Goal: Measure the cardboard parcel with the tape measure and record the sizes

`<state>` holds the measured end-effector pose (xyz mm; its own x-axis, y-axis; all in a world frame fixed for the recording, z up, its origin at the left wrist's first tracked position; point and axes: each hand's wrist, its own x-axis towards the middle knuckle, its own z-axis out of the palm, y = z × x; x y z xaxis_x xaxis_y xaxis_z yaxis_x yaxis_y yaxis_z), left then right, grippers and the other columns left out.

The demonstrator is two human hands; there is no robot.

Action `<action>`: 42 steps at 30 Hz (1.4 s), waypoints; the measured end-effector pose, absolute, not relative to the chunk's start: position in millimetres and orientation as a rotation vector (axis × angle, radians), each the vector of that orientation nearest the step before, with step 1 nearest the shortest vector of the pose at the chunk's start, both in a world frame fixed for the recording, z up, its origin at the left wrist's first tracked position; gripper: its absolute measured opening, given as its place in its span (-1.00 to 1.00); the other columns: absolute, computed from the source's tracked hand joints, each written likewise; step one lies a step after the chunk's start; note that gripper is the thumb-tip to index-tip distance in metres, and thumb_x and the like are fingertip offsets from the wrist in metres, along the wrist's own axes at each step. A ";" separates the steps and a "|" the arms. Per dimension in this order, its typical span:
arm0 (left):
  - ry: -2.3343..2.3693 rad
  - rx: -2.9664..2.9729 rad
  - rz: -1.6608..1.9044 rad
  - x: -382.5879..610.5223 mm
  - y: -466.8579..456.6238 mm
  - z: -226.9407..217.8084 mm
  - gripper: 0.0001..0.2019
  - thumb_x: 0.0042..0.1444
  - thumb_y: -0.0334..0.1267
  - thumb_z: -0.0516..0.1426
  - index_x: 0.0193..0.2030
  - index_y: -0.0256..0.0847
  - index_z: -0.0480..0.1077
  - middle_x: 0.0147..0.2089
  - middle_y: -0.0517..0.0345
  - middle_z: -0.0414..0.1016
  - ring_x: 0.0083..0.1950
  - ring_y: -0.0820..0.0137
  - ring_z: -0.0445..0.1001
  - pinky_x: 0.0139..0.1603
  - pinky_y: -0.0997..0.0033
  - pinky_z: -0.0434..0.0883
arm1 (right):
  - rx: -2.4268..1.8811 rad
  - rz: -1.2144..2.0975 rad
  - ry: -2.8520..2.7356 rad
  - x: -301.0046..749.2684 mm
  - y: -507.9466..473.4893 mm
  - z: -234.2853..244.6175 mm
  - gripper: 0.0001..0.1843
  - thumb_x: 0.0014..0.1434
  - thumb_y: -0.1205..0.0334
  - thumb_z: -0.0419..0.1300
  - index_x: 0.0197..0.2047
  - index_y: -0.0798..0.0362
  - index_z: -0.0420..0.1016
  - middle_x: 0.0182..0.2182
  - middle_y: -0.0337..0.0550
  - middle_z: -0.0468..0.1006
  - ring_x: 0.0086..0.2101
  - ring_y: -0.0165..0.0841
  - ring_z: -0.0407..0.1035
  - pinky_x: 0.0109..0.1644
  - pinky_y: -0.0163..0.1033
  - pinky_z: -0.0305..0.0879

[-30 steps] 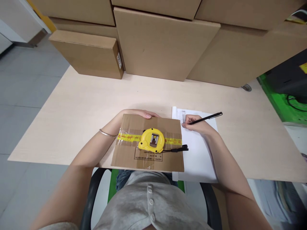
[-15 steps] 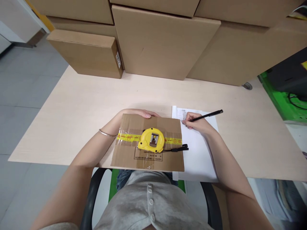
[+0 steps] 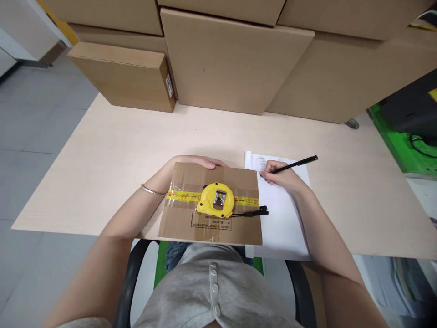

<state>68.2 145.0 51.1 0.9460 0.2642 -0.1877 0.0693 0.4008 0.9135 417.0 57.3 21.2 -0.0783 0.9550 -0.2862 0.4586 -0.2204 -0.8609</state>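
A flat cardboard box (image 3: 191, 218) sealed with yellow tape lies at the table's near edge. On top of it rests a yellow tape measure (image 3: 216, 199) with a black strap. My left hand (image 3: 198, 161) curls over the box's far edge, fingers wrapped round it. My right hand (image 3: 282, 176) pinches a black pen (image 3: 297, 164) with its tip on a white sheet of paper (image 3: 280, 218) to the right of the box, near some printed lines at the top of the sheet.
Large cardboard boxes (image 3: 232, 59) are stacked along the back of the pale wooden table (image 3: 112, 150), with a smaller flat one (image 3: 126, 77) at the back left. A green crate (image 3: 403, 136) and dark equipment stand at the right. Grey floor lies to the left.
The pen and my right hand shifted very slightly on the paper. The left hand, box and tape measure have not moved.
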 end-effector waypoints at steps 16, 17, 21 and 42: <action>0.413 1.136 0.066 73.7 141.8 59.4 -0.55 0.13 -0.01 0.27 0.11 -0.13 0.62 0.19 0.04 0.63 0.33 0.04 0.44 0.34 0.16 0.31 | -1.715 1.254 -1.533 417.3 56.5 21.9 -0.61 0.04 0.09 0.40 -0.56 -0.03 0.27 -0.68 -0.29 0.39 -0.61 -0.44 0.21 -0.48 -0.28 0.11; 0.414 1.142 0.073 73.7 141.4 59.7 -0.56 0.13 -0.01 0.27 0.11 -0.14 0.61 0.18 0.04 0.63 0.34 0.03 0.43 0.34 0.15 0.30 | -1.716 1.259 -1.541 417.2 56.5 22.5 -0.62 0.02 0.10 0.41 -0.56 -0.03 0.27 -0.68 -0.30 0.39 -0.61 -0.45 0.20 -0.49 -0.28 0.10; 0.422 1.173 0.081 72.8 140.3 62.1 -0.58 0.17 -0.05 0.24 0.11 -0.17 0.60 0.22 0.02 0.61 0.36 0.03 0.43 0.38 0.13 0.29 | -1.719 1.274 -1.557 417.8 56.9 22.6 -0.62 -0.02 0.12 0.43 -0.58 -0.02 0.28 -0.70 -0.32 0.37 -0.62 -0.47 0.19 -0.51 -0.30 0.08; 0.451 1.224 0.139 66.3 138.3 60.0 -0.63 0.18 -0.07 0.26 0.08 -0.15 0.63 0.18 0.02 0.66 0.29 0.03 0.54 0.35 0.03 0.39 | -2.086 1.085 -1.732 423.1 52.9 41.3 -0.42 0.27 -0.23 0.08 -0.63 -0.07 0.10 -0.73 -0.27 0.26 -0.61 -0.40 0.17 -0.40 -0.21 0.14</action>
<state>66.3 138.3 60.0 0.9039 0.3408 -0.2585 0.1362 0.3436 0.9292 423.1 52.9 41.3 0.0324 0.9187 -0.3937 0.7553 -0.2804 -0.5924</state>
